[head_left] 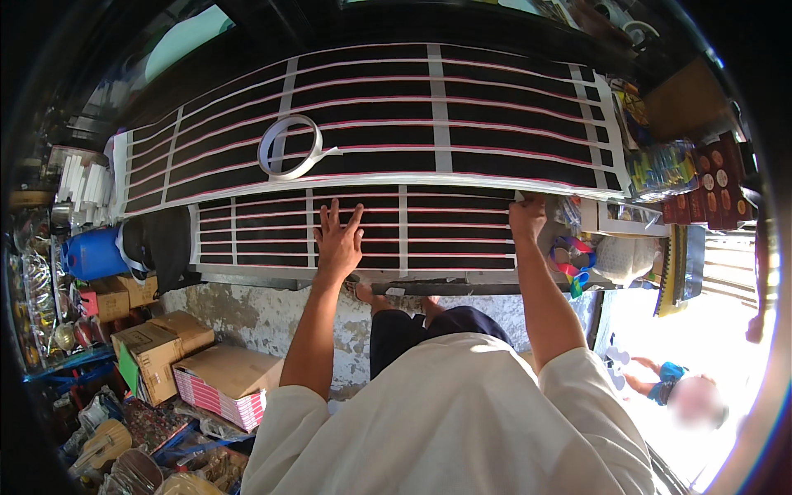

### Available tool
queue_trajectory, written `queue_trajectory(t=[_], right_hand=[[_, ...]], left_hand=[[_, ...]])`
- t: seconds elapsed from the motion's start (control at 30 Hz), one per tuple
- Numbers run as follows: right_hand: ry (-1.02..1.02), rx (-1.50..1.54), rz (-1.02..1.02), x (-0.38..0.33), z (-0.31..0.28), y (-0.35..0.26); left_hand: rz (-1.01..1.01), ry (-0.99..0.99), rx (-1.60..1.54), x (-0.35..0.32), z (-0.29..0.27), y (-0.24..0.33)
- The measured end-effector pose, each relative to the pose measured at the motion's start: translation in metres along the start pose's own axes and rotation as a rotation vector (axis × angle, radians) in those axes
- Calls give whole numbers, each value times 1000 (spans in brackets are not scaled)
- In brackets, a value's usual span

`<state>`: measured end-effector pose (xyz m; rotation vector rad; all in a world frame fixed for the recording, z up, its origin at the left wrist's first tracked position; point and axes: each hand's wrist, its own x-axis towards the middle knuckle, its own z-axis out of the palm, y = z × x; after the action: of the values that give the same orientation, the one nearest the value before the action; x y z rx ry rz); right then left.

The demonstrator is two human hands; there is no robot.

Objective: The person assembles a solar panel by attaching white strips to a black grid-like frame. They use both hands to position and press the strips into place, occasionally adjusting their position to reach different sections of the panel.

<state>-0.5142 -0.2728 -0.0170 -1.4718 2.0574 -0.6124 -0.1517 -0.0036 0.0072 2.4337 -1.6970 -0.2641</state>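
Observation:
A black sheet crossed by white-and-pink strips and pale tape bands (454,223) lies in front of me. My left hand (338,246) rests on it with fingers spread, left of the middle. At its far right corner my right hand (528,216) has its fingers closed; a small white tip shows above them, but what they grip is hidden. Beyond lies a larger striped black sheet (371,111) of the same kind, its white near edge above the nearer sheet. A roll of white tape (318,148) sits on the larger sheet, a short end loose.
Cardboard boxes (227,371) stand at the lower left, below a blue plastic container (95,253). Packaged goods (664,169) and a white bag (623,260) crowd the right side. Outside at the lower right, another person (672,388) is in bright light.

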Motion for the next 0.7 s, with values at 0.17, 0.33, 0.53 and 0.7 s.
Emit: queue_trajectory(t=[0.17,0.33,0.53,0.7], right_hand=[[-23,-27,-57,-1,0,-1],[-44,-126,-118,0,-2,1],[-102,-145,-69,8,-7,-8],[127,-356,-314,-17,3,-13]], left_hand=[[-31,-16,44,-3,4,1],[-9,111,34,-10,15,9],[14,133,-10,-7,19,14],[-5,126,10,-7,16,18]])
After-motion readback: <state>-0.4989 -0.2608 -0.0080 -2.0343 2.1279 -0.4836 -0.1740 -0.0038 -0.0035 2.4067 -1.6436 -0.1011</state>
